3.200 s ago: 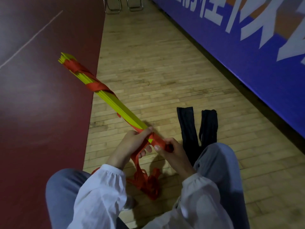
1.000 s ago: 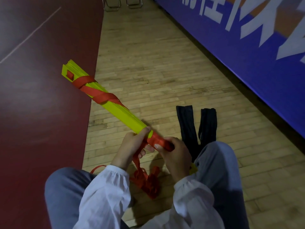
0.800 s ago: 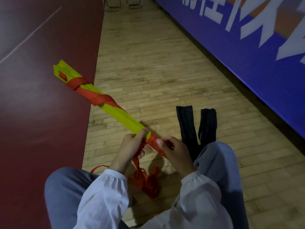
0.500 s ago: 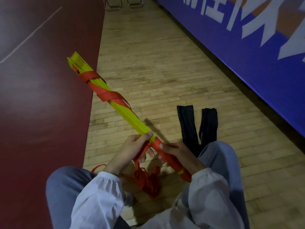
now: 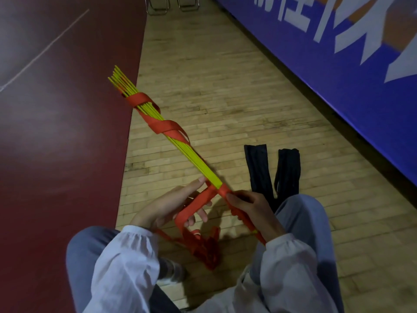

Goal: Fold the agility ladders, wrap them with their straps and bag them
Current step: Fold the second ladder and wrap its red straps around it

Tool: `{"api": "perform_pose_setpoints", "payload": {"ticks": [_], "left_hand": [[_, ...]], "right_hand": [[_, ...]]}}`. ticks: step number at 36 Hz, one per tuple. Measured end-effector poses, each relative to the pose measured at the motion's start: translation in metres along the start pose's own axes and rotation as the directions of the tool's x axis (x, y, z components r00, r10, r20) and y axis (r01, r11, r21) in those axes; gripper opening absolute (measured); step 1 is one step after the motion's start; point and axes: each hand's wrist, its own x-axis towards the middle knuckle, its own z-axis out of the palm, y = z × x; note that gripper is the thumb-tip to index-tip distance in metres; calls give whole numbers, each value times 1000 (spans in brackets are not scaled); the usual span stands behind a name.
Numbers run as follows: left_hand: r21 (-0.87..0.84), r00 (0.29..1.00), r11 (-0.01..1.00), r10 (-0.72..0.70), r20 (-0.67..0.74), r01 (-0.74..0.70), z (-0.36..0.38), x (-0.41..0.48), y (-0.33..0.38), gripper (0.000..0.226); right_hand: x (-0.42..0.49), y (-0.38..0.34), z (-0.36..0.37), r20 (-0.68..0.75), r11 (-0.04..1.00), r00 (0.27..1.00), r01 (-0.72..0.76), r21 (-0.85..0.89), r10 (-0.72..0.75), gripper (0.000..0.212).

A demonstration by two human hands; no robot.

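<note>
A bundle of yellow ladder rungs (image 5: 194, 161) slants from upper left down to my lap, its far end fanned out. A red strap (image 5: 162, 126) spirals loosely round the upper half and tightly round the near end. My right hand (image 5: 250, 208) grips the wrapped near end. My left hand (image 5: 167, 204) holds the loose strap run (image 5: 198, 203), thumb against the rungs. The spare strap lies heaped (image 5: 203, 247) on the floor between my knees. Two black bags (image 5: 259, 172) lie flat on the floor beyond my right knee.
I sit on a wooden floor (image 5: 225, 91) with both knees raised. A dark red court surface (image 5: 56, 132) borders it on the left. A blue banner wall (image 5: 338, 64) runs along the right. Metal chair legs (image 5: 171, 5) stand at the far end.
The bundle has turned in my hands and its far end swung right and up. My right hand has slid down onto the wrapped near end, and the upper strap coils hang looser.
</note>
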Motion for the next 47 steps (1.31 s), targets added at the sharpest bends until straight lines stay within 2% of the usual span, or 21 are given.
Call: {"api": "perform_pose_setpoints", "payload": {"ticks": [8, 17, 20, 25, 29, 33, 36, 40, 47], "left_hand": [[-34, 992, 997, 64, -113, -68, 3, 4, 8, 64], [-70, 963, 990, 105, -250, -126, 17, 12, 11, 53], [-88, 950, 984, 123, -287, -154, 23, 15, 9, 50], [-20, 925, 983, 162, -342, -180, 30, 17, 9, 54], [-21, 908, 979, 181, -378, -203, 32, 23, 6, 57], [-50, 878, 972, 186, -441, -231, 36, 27, 4, 52], [-31, 851, 971, 191, -489, -236, 36, 31, 1, 60], [6, 827, 965, 228, -514, -262, 36, 34, -3, 54], [95, 802, 945, 317, -507, -313, 31, 35, -9, 64]], "right_hand": [[3, 1, -3, -78, 998, 996, 49, 31, -46, 10], [2, 6, 0, -113, 991, 988, 92, -97, -103, 11], [3, 9, 2, -135, 986, 986, 78, -144, -97, 20], [6, 15, 4, -160, 977, 983, 60, -202, -94, 54], [5, 16, 4, -165, 976, 983, 48, -211, -84, 64], [5, 14, 6, -166, 976, 983, 44, -214, -80, 63], [5, 15, 8, -176, 975, 981, 38, -217, -77, 65], [5, 17, 11, -187, 973, 980, 20, -229, -65, 48], [5, 14, 8, -67, 971, 997, 22, -239, -40, 45]]}}
